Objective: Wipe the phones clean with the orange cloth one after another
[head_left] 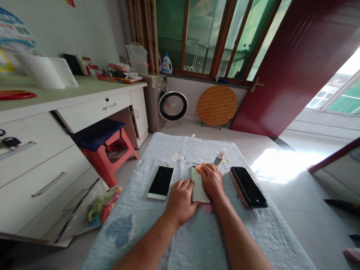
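A pale phone point(198, 190) lies back side up on the cloth-covered table point(180, 232). My left hand point(181, 198) grips its left edge, fingers along the side and thumb at the bottom corner. With bent fingers my right hand point(213, 180) presses an orange cloth point(200, 168) onto the phone's upper end; part of the cloth is hidden under the fingers. A small spray bottle point(219, 157) stands just beyond my right hand. To the left, a white phone point(161, 182) lies with its dark screen up. A black phone point(249, 186) rests on a pinkish item at the right.
A red stool point(116, 150) with a dark cushion stands left of the table, before a white desk point(92, 116). A bag of colourful items point(98, 206) sits on the floor. Further back are an open-doored washing machine point(153, 97) and a folded round table point(217, 105).
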The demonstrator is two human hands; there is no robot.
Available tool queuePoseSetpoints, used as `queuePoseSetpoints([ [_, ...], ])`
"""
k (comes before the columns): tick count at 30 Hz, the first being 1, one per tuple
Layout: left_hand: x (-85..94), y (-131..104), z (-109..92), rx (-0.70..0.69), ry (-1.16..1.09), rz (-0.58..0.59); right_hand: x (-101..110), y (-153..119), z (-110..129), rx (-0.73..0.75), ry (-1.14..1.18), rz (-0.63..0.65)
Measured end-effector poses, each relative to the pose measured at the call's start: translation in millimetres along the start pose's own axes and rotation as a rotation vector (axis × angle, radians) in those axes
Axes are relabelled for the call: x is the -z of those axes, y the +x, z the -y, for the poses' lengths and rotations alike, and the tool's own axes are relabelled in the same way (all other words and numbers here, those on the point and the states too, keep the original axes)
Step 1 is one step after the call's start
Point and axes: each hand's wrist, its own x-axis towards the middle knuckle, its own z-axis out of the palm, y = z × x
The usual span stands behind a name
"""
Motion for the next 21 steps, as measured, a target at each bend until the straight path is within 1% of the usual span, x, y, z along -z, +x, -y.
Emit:
queuePoseSetpoints([
  [2,0.8,0,-1,-0.001,0.0,0.004,0,1,0,-0.041,-0.079,0.028],
  [4,0.6,0,0,-0.004,0.005,0.006,1,2,2,-0.034,-0.109,0.061],
  [10,-0.7,0,1,-0.006,-0.006,0.005,6,7,16,0.075,-0.101,0.211],
  [18,5.7,0,-4,-0.022,-0.04,0.021,1,7,24,0.238,0.027,0.371],
  [21,6.3,0,-4,-0.016,-0.042,0.02,2,6,26,0.21,-0.014,0.369],
])
